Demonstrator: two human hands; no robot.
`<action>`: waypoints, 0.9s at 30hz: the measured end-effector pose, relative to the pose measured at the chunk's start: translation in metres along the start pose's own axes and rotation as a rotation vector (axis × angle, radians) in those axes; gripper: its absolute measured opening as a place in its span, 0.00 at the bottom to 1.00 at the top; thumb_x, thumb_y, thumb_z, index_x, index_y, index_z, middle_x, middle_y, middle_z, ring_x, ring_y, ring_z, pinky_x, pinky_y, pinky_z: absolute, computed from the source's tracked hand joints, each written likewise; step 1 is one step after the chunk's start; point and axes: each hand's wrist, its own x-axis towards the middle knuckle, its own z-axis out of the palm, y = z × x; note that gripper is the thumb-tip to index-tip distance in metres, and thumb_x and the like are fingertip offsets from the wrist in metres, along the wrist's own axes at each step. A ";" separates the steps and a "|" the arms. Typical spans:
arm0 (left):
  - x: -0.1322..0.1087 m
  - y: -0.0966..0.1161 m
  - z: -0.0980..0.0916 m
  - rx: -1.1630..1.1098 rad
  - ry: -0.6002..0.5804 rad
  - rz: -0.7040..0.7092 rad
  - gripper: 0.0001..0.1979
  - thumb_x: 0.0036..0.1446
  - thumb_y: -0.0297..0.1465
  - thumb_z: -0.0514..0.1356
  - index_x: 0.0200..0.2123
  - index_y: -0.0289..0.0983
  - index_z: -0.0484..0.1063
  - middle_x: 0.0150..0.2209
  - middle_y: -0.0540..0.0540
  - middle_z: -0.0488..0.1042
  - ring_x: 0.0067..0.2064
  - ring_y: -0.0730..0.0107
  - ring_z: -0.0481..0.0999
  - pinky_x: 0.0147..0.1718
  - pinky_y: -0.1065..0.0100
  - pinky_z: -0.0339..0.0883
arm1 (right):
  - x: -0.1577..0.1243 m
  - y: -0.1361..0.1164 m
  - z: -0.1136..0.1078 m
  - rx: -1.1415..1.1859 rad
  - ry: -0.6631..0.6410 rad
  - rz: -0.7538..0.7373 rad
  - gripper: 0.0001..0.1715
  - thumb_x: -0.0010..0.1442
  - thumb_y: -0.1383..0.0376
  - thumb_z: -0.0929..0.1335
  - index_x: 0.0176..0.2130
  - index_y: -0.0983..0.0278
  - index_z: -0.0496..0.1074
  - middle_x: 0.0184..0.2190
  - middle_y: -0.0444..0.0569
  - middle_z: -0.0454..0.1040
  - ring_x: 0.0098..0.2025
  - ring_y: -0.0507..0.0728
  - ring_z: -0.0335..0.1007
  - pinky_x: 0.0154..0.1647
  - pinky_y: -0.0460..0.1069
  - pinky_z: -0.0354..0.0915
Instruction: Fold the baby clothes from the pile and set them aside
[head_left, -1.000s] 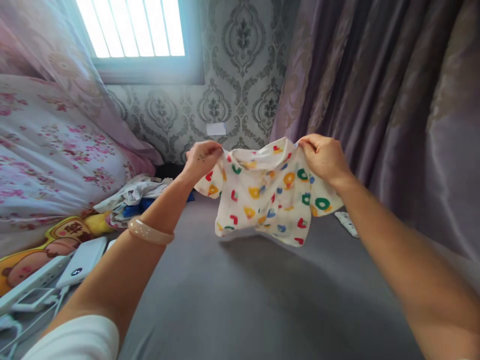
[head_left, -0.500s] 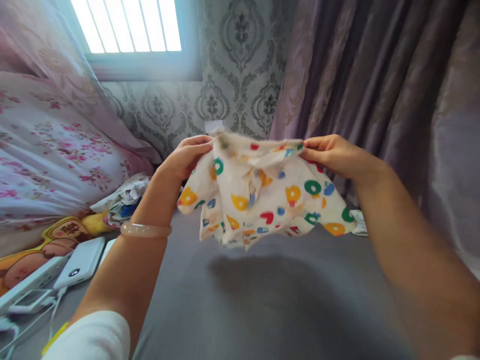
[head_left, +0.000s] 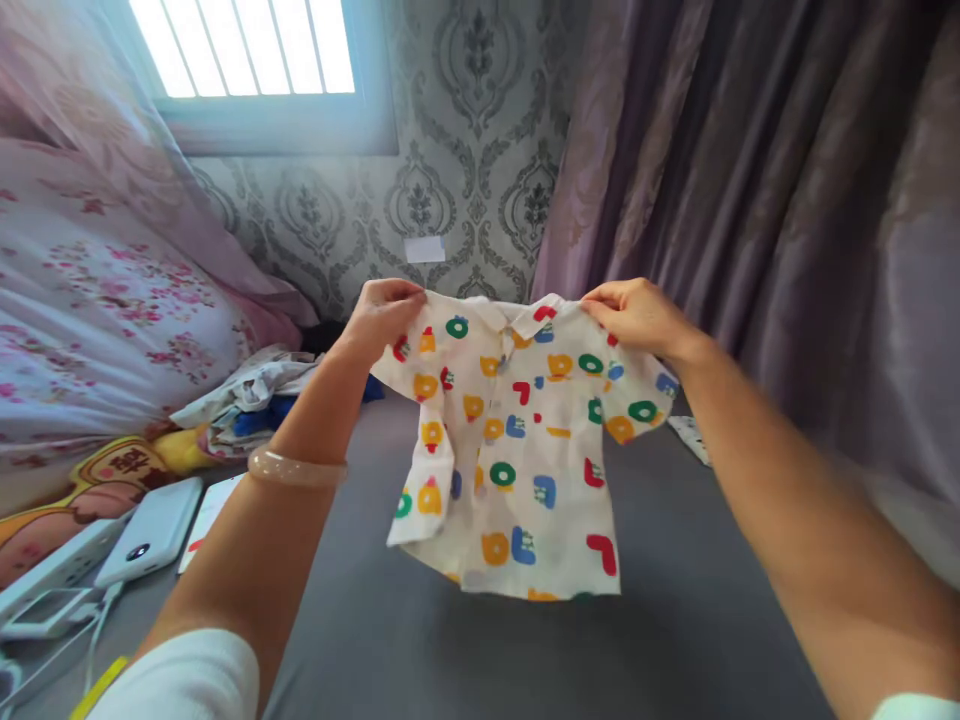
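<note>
A small white short-sleeved shirt (head_left: 544,440) with a collar and red, yellow, green and blue letter-like prints hangs spread out in front of me. My left hand (head_left: 386,312) pinches its shoulder on the left side, fingers closed on the cloth. On the opposite shoulder, my right hand (head_left: 637,315) grips the fabric between thumb and fingers. The shirt's front faces me, its lower left edge folded over. Its hem hangs over the grey sheet (head_left: 360,610). A pale bangle (head_left: 296,468) circles my left wrist.
On the left lie a white power bank (head_left: 154,530), a power strip (head_left: 64,555) with cables, a yellow cartoon cushion (head_left: 112,480) and crumpled clothes (head_left: 255,390). Purple curtains (head_left: 720,200) hang at the right. A small printed cloth (head_left: 690,438) lies near my right forearm.
The shirt was bunched, blurred and swung up; now it hangs down at full length with its front showing. Both hands still hold the shoulders and are slightly closer together.
</note>
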 end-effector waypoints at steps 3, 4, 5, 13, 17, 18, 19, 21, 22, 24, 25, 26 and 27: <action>-0.005 0.005 -0.009 -0.084 -0.151 0.048 0.10 0.46 0.35 0.65 0.32 0.35 0.74 0.24 0.48 0.74 0.30 0.64 0.76 0.27 0.67 0.71 | -0.011 -0.004 -0.005 0.129 -0.236 -0.011 0.18 0.54 0.48 0.70 0.34 0.60 0.77 0.24 0.45 0.74 0.25 0.53 0.69 0.25 0.48 0.65; -0.006 0.005 -0.013 -0.108 -0.181 0.069 0.10 0.47 0.35 0.65 0.32 0.36 0.74 0.25 0.47 0.74 0.31 0.63 0.76 0.27 0.66 0.71 | -0.013 -0.004 -0.008 0.154 -0.281 -0.006 0.18 0.53 0.48 0.70 0.34 0.60 0.77 0.24 0.45 0.75 0.26 0.54 0.70 0.26 0.48 0.66; -0.007 0.004 -0.016 -0.118 -0.192 0.082 0.09 0.48 0.35 0.64 0.32 0.36 0.74 0.25 0.47 0.74 0.31 0.63 0.77 0.27 0.65 0.71 | -0.014 -0.003 -0.011 0.158 -0.282 0.002 0.18 0.53 0.49 0.71 0.33 0.60 0.77 0.24 0.45 0.75 0.27 0.55 0.71 0.27 0.49 0.67; 0.006 -0.004 0.001 -0.003 0.073 0.127 0.09 0.47 0.34 0.63 0.30 0.34 0.75 0.23 0.49 0.71 0.28 0.68 0.74 0.26 0.70 0.69 | 0.009 0.014 0.011 0.004 0.172 -0.002 0.18 0.57 0.49 0.68 0.34 0.59 0.77 0.24 0.46 0.76 0.30 0.58 0.73 0.28 0.51 0.67; -0.005 0.002 -0.012 -0.155 -0.302 0.055 0.12 0.47 0.38 0.66 0.32 0.36 0.76 0.26 0.46 0.75 0.30 0.63 0.76 0.28 0.64 0.71 | -0.017 0.009 0.017 0.180 -0.060 -0.029 0.25 0.58 0.44 0.64 0.34 0.60 0.77 0.23 0.46 0.75 0.27 0.55 0.71 0.27 0.49 0.67; -0.006 -0.001 -0.014 -0.146 -0.392 0.017 0.12 0.45 0.38 0.66 0.31 0.36 0.76 0.26 0.46 0.75 0.29 0.63 0.76 0.27 0.64 0.70 | -0.021 0.010 0.016 0.201 -0.068 -0.025 0.25 0.58 0.44 0.64 0.33 0.60 0.77 0.23 0.46 0.75 0.27 0.54 0.71 0.27 0.49 0.67; -0.005 -0.006 -0.015 -0.109 -0.445 -0.016 0.12 0.44 0.37 0.67 0.31 0.36 0.77 0.26 0.46 0.75 0.28 0.64 0.76 0.26 0.65 0.69 | -0.021 0.011 0.016 0.206 -0.070 -0.011 0.24 0.58 0.44 0.65 0.32 0.60 0.77 0.23 0.46 0.75 0.27 0.54 0.71 0.28 0.49 0.67; 0.000 -0.019 -0.011 0.027 -0.400 -0.041 0.11 0.44 0.36 0.66 0.31 0.36 0.77 0.24 0.48 0.73 0.24 0.69 0.72 0.22 0.69 0.65 | -0.012 0.017 0.015 0.158 -0.070 0.037 0.20 0.56 0.47 0.67 0.30 0.61 0.77 0.23 0.46 0.75 0.27 0.55 0.71 0.28 0.50 0.67; 0.003 -0.025 -0.007 0.109 -0.306 -0.027 0.11 0.45 0.36 0.64 0.30 0.36 0.77 0.22 0.49 0.72 0.22 0.71 0.70 0.21 0.71 0.63 | -0.005 0.020 0.015 0.101 -0.047 0.055 0.18 0.56 0.49 0.69 0.29 0.61 0.77 0.23 0.46 0.75 0.27 0.55 0.71 0.29 0.50 0.67; 0.011 -0.033 0.003 0.255 -0.046 0.050 0.10 0.47 0.35 0.61 0.30 0.35 0.76 0.21 0.50 0.70 0.22 0.72 0.67 0.22 0.72 0.61 | 0.010 0.026 0.017 -0.069 0.093 0.052 0.15 0.57 0.53 0.69 0.29 0.61 0.77 0.24 0.47 0.76 0.30 0.58 0.72 0.31 0.51 0.66; 0.014 -0.034 0.007 0.311 0.075 0.100 0.10 0.49 0.35 0.59 0.30 0.35 0.76 0.22 0.50 0.70 0.23 0.72 0.67 0.24 0.71 0.61 | 0.015 0.027 0.019 -0.164 0.190 0.037 0.14 0.58 0.54 0.68 0.31 0.62 0.77 0.26 0.48 0.77 0.32 0.59 0.73 0.32 0.51 0.66; 0.016 -0.033 0.010 0.357 0.169 0.150 0.10 0.49 0.34 0.58 0.31 0.36 0.76 0.23 0.50 0.70 0.26 0.71 0.68 0.26 0.71 0.62 | 0.018 0.028 0.021 -0.251 0.285 0.021 0.14 0.59 0.55 0.67 0.33 0.62 0.77 0.29 0.50 0.78 0.35 0.61 0.73 0.34 0.52 0.66; 0.017 -0.030 0.012 0.397 0.235 0.194 0.10 0.50 0.34 0.57 0.31 0.36 0.76 0.24 0.50 0.71 0.28 0.69 0.69 0.29 0.70 0.62 | 0.019 0.028 0.023 -0.319 0.356 0.009 0.15 0.61 0.56 0.65 0.36 0.61 0.77 0.32 0.51 0.78 0.38 0.62 0.73 0.36 0.53 0.65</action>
